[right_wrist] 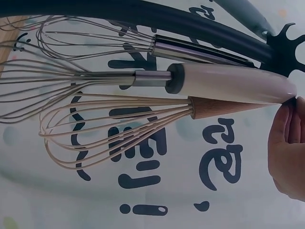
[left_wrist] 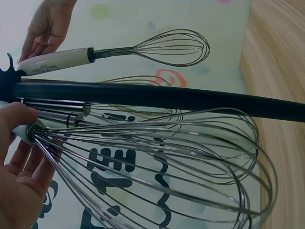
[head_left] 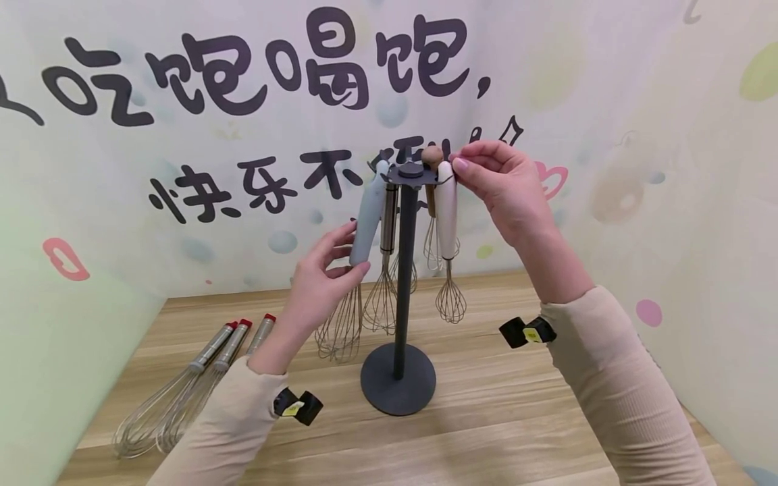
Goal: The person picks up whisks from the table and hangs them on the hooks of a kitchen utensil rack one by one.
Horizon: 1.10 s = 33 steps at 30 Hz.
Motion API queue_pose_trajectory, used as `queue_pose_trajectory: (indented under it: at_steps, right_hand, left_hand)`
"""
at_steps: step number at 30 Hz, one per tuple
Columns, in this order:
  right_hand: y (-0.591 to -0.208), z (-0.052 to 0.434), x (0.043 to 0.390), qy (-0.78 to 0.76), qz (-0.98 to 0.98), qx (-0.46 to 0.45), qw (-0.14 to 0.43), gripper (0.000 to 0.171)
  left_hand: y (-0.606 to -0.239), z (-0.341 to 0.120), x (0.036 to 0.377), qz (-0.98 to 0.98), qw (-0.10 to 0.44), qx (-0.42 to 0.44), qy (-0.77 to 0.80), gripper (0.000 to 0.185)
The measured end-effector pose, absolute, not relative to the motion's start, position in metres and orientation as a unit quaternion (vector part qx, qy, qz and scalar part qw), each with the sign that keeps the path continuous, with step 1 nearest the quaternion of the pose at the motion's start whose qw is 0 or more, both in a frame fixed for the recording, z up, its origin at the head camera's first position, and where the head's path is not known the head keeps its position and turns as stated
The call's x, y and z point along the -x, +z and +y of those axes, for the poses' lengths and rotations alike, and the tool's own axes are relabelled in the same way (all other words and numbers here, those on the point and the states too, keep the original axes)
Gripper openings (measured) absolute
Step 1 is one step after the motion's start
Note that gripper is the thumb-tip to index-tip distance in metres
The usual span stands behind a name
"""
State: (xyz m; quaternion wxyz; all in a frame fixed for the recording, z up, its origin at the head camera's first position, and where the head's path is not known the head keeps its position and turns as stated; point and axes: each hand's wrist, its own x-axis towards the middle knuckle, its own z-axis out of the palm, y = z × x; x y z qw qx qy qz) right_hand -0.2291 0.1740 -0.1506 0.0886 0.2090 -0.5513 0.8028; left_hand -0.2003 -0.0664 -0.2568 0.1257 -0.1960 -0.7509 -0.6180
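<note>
A dark grey stand [head_left: 403, 290] with a hooked top holds several hanging whisks. My left hand [head_left: 322, 283] grips the lower handle of a light-blue whisk [head_left: 369, 216], thumb in front and fingers behind. This whisk tilts outward, its handle top by a hook and its large wire loops [left_wrist: 190, 176] hanging below. At the stand's right, my right hand [head_left: 504, 185] pinches the top end of a white-handled whisk [head_left: 447, 209], right beside a hook. The white handle [right_wrist: 228, 82] hangs nearly upright. Behind it hangs a wooden-handled whisk [right_wrist: 219, 108]; a steel-handled whisk [head_left: 388, 223] hangs between the two held ones.
Several steel whisks with red ends [head_left: 234, 337] lie on the wooden table [head_left: 498, 418] at the left. The stand's round base [head_left: 398, 398] rests on the table. A printed wall covering [head_left: 243, 256] with large dark characters rises close behind.
</note>
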Motion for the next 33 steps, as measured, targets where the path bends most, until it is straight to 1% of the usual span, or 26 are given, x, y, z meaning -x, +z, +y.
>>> queue_pose_trajectory:
  at_steps: [2, 4, 10, 20, 24, 28, 33]
  right_hand:
    - [-0.150, 0.176, 0.229, 0.796, -0.561, -0.209, 0.085, 0.022]
    - [-0.149, 0.177, 0.228, 0.796, -0.562, -0.211, 0.076, 0.021]
    - [-0.146, 0.180, 0.221, 0.792, -0.565, -0.221, 0.067, 0.007]
    - [-0.144, 0.179, 0.216, 0.777, -0.579, -0.234, 0.074, 0.011]
    - [-0.146, 0.178, 0.215, 0.776, -0.580, -0.235, 0.077, 0.013]
    - [-0.148, 0.178, 0.215, 0.776, -0.578, -0.239, 0.084, 0.014]
    - [-0.149, 0.177, 0.216, 0.779, -0.575, -0.235, 0.087, 0.016]
  left_hand:
    - [-0.258, -0.064, 0.201, -0.750, 0.118, 0.196, -0.621, 0.058]
    - [-0.259, -0.062, 0.202, -0.747, 0.107, 0.196, -0.627, 0.056]
    - [-0.262, -0.059, 0.206, -0.752, 0.083, 0.196, -0.624, 0.052]
    - [-0.265, -0.059, 0.208, -0.756, 0.064, 0.195, -0.621, 0.047]
    - [-0.268, -0.061, 0.208, -0.758, 0.065, 0.197, -0.618, 0.047]
    - [-0.268, -0.063, 0.207, -0.757, 0.077, 0.200, -0.618, 0.046]
    - [-0.267, -0.073, 0.206, -0.763, 0.098, 0.185, -0.611, 0.040]
